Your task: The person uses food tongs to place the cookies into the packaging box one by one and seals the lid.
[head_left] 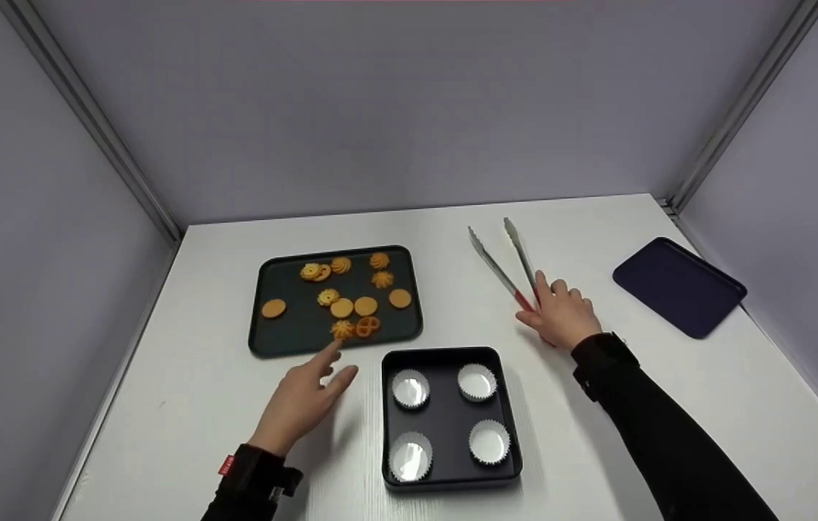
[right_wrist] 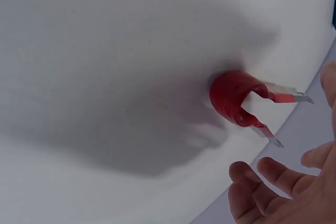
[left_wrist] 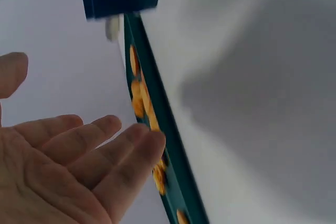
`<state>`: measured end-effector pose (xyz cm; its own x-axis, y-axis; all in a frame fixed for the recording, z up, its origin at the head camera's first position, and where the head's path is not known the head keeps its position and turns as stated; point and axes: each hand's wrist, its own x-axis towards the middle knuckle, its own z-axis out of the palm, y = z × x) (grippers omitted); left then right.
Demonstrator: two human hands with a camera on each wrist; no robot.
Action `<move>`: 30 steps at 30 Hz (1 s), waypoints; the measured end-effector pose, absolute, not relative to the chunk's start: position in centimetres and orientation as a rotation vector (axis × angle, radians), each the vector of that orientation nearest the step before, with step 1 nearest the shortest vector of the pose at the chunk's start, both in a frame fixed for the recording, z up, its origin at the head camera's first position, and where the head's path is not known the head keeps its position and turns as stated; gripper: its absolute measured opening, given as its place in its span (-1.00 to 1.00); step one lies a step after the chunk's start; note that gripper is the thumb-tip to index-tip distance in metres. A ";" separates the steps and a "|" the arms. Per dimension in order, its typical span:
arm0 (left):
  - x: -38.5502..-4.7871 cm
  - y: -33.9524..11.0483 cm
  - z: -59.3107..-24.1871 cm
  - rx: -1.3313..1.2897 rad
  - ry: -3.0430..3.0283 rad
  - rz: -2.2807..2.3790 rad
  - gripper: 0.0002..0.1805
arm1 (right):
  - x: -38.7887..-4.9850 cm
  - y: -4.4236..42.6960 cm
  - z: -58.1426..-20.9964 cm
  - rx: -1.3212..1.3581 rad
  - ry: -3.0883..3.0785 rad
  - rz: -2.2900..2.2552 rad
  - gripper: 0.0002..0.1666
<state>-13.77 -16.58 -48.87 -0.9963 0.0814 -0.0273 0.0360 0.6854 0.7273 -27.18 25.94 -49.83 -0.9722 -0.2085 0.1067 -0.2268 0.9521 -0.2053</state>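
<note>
Metal tongs (head_left: 497,269) with red handles (right_wrist: 228,98) lie spread on the white table, tips pointing away. Over their handle end hovers the right hand (head_left: 562,315), fingers spread; in the right wrist view a gap shows between the right hand (right_wrist: 294,187) and the handles. The left hand (head_left: 301,399) is held with extended fingers at the near edge of a dark green tray (head_left: 293,340), holding nothing. Biscuits lie on that tray, among them a pretzel (head_left: 367,326) and round ones (head_left: 273,309). In the left wrist view the left hand (left_wrist: 79,166) has its palm showing.
A black square pan (head_left: 445,434) with several white paper cups, such as one cup (head_left: 411,389), stands at the front middle, between the hands. A dark purple tray (head_left: 680,288) lies at the right edge of the table. Grey panels (head_left: 409,108) enclose the back and sides.
</note>
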 end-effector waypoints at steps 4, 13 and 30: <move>-13.2 -15.2 -49.1 0.103 2.826 1.297 -0.30 | -27.3 25.6 -50.2 0.326 -3.031 0.295 0.03; -12.6 -13.3 -49.5 0.096 2.611 1.378 -0.27 | -27.4 25.8 -51.2 0.314 -3.043 0.336 -0.03; -12.1 -11.9 -51.4 0.180 2.518 1.374 -0.22 | -27.8 25.5 -51.1 0.331 -3.055 0.382 -0.32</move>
<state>-12.07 -11.90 -51.39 -0.9566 0.2344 -0.1730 -0.0187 0.5434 0.8392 -27.82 25.46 -51.12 -0.9762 -0.2052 0.0708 -0.2163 0.9468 -0.2382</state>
